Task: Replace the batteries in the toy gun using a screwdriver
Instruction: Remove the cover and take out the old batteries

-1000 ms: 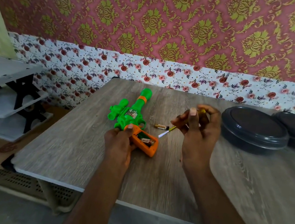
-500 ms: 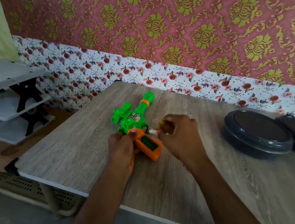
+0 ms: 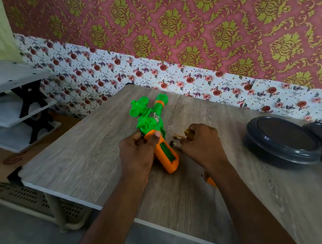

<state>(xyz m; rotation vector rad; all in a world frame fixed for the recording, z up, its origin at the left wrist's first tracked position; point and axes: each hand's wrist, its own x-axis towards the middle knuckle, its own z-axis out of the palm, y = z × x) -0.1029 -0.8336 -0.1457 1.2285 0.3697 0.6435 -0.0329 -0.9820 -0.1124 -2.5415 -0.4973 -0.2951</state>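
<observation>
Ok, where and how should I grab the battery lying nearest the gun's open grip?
Pinch the battery across its middle, coming straight down from above. It lies flat on the table with its ends pointing left and right, so its round sides are free. The gun, held by the left hand, crowds its left end. The right hand, apparently gripping the screwdriver, is at its right end.

We see a bright green toy gun (image 3: 149, 120) with an orange band and an orange grip lined green inside, next to gold-and-black batteries (image 3: 179, 137) and a screwdriver (image 3: 189, 132) with an amber handle. The table (image 3: 85, 162) is pale grey wood-grain with a white edge, the two round containers (image 3: 282, 142) are dark grey, and the shelf (image 3: 4, 74) is white on black brackets. Behind them we find wallpaper (image 3: 173, 17) in dusky pink with olive-gold damask, above a white strip (image 3: 184, 81) sprinkled with red roses.
</observation>
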